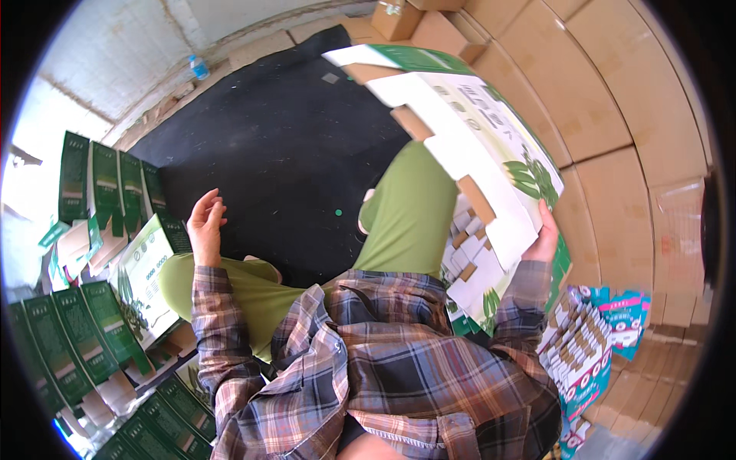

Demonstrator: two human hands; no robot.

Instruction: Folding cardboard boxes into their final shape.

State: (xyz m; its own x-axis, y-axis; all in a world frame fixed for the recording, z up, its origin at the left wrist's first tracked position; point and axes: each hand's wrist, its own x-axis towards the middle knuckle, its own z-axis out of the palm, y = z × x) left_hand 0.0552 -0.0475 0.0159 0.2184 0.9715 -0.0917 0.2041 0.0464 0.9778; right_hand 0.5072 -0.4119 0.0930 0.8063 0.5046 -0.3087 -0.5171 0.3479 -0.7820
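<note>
My right hand (546,234) grips the edge of a large flattened cardboard carton (479,126), white and green with printed leaves and cut tabs along one side. The carton is raised at a slant over my right knee and hides part of that leg. My left hand (205,226) hovers above my left knee, its fingers loosely bent and apart with nothing in them. Close to it stand assembled green cartons (107,180) with their flaps up, and a white-sided carton (146,280) with a leaf print. Beneath the raised carton lies a stack of similar flat cartons (464,245).
A black mat (268,130) covers the floor ahead. Brown cardboard boxes (579,92) are piled along the right. Teal and pink printed cartons (586,353) lie at my lower right. A blue-labelled bottle (198,67) stands by the far wall. More green cartons (77,337) line the lower left.
</note>
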